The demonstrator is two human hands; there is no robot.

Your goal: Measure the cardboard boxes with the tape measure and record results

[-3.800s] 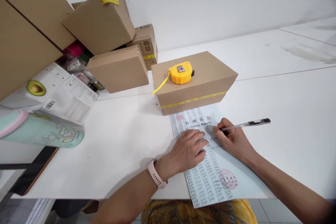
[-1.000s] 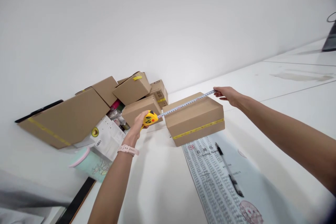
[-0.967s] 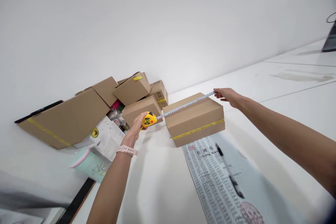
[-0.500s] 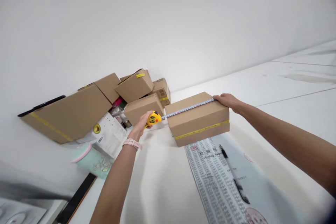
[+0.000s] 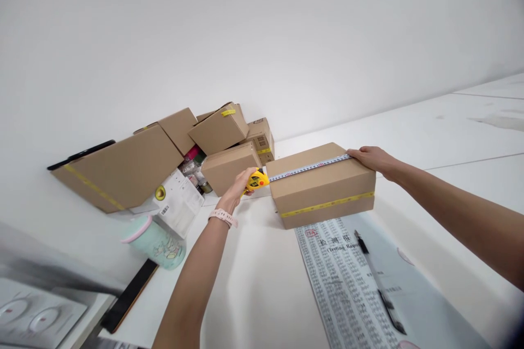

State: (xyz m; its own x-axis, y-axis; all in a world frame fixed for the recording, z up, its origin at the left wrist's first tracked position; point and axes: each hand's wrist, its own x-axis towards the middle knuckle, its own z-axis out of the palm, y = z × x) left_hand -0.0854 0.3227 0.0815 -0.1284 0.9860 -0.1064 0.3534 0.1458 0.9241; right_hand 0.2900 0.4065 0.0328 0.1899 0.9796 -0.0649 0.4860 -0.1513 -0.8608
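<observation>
A closed cardboard box (image 5: 323,185) with a yellow tape strip along its front lies on the white table. Wrapped round the yellow tape measure (image 5: 258,180), my left hand (image 5: 239,185) is at the box's left top edge. The blade (image 5: 309,168) runs out across the box's top to the right edge. There my right hand (image 5: 370,158) pinches the blade's end against the box, its fingertips partly hidden. Under and in front of the box lies a printed paper report (image 5: 327,272), with a black pen (image 5: 379,283) on it.
Several cardboard boxes (image 5: 219,131) stand piled against the wall at the back left. A mint tumbler with a pink rim (image 5: 158,242), a white carton with an avocado picture (image 5: 182,202) and small jars (image 5: 204,182) stand on the left.
The tape measure's case has come closer to the box's left edge, with less blade showing between them. My right hand stays at the box's right edge. The whole view has shifted slightly.
</observation>
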